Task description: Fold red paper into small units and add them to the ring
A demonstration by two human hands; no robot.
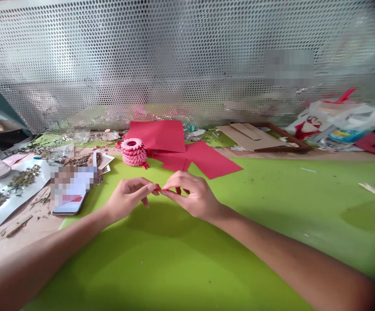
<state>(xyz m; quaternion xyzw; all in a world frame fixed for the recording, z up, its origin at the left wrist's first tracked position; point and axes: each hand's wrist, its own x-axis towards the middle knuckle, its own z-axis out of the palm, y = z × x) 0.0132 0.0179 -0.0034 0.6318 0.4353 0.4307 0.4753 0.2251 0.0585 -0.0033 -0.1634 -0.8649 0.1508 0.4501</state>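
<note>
Between my two hands, above the green mat (pixel 174 259), is a small folded piece of red paper (pixel 158 188). My left hand (pixel 131 196) pinches its left end between thumb and fingers. Its right end is pinched by my right hand (pixel 192 194). Just beyond my left hand stands a round pink and red structure of folded paper pieces (pixel 134 152), with a hole in its top. Red paper sheets (pixel 158 134) lie behind my hands, some overlapping, with another red sheet (pixel 211 160) nearer on the mat.
A phone (pixel 74 194) lies left of my left hand, beside photos (pixel 103 162) and dried plant bits (pixel 23 177). Cardboard (pixel 255 138) on a brown frame (pixel 280 129) and plastic bags (pixel 333 121) sit at the back right. A perforated metal panel (pixel 174 56) rises behind.
</note>
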